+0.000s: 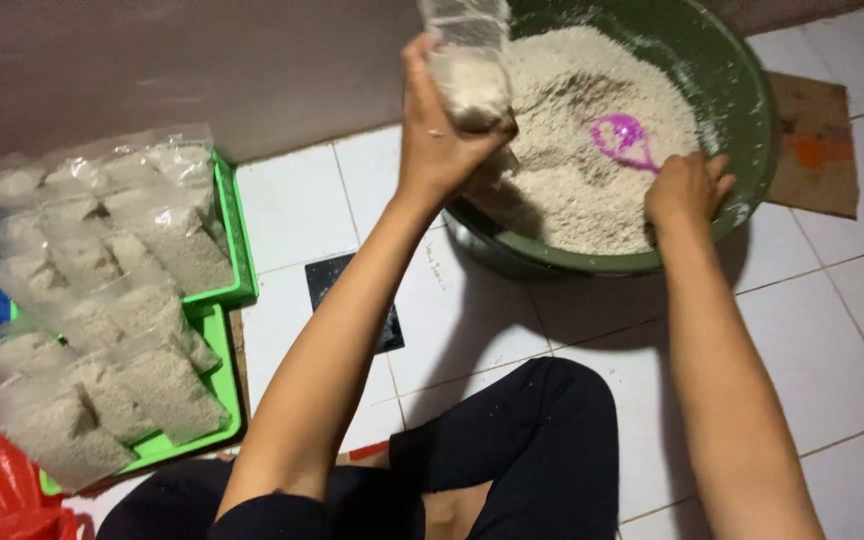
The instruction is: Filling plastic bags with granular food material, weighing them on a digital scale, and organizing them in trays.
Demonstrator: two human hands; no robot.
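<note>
Sitting on white tile floor [822, 330] by wall. Left hand [440, 130] grips one part-filled rice bag [469, 70]; right hand [687, 188] closed on pink scoop [624, 140] in one green basin [742, 90]. Two green trays [227, 230], packed bags [162, 235] too heaped to count.

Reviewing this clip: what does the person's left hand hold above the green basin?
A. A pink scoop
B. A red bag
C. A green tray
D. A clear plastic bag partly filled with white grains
D: the left hand grips a clear plastic bag with white grains in its bottom, over the rim of the green basin; the pink scoop lies in the grain by the right hand.
</note>
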